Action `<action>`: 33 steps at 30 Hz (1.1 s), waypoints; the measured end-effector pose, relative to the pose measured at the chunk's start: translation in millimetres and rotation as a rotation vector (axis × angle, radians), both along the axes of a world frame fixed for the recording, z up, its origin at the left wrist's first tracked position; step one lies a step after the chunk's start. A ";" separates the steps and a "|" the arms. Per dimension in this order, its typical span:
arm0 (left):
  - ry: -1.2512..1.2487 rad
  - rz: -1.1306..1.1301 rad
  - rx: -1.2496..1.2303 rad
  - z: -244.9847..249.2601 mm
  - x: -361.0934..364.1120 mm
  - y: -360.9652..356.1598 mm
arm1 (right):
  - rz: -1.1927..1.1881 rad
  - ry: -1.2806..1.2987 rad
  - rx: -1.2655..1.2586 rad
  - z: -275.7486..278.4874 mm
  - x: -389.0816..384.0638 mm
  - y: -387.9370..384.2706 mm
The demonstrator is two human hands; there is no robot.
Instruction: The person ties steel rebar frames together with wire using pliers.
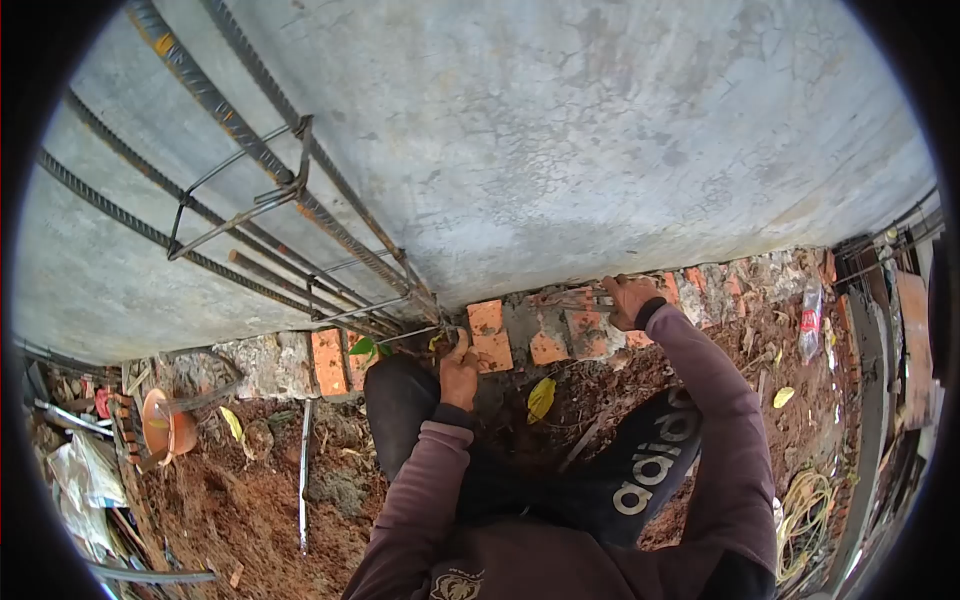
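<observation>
My left hand [459, 372] is at the foot of the rebar cage [300, 190], beside an orange brick [489, 335]. Its fingers are bent near the bars, and what they hold, if anything, is too small to make out. Farther right, my right hand [630, 300] is closed at the wall's base, around one end of thin metal rods [575, 300] that lie over the brick row [585, 335]. Green leaves [363, 346] stick up left of my left hand.
The grey plastered wall [600, 130] rises ahead. An orange bucket [168, 425] stands at the left, near a metal bar [305, 475] on red soil. A plastic bottle [810, 320] and coiled cord [805, 515] lie at the right.
</observation>
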State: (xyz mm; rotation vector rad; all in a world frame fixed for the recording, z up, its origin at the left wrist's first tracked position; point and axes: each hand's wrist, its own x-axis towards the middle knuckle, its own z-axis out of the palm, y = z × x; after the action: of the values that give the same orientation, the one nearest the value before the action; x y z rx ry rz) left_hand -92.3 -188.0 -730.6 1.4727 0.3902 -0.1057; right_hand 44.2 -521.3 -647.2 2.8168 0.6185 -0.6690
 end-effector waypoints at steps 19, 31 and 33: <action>-0.024 -0.124 -0.083 -17.1 5.9 22.6 | -1.108 -0.943 1.246 45.7 -26.0 -56.1; -0.104 -0.036 0.043 -52.0 9.6 7.2 | -1.012 -1.175 1.030 62.4 -19.3 -5.3; -0.100 0.010 0.019 -42.5 5.0 0.3 | -1.185 -0.761 1.250 74.1 -28.0 7.3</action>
State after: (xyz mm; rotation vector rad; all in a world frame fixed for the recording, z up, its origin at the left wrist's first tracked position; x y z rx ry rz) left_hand -87.4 -187.7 -773.1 1.4877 0.3186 -0.0200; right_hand 16.2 -514.0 -573.1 3.8085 -1.3006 1.1757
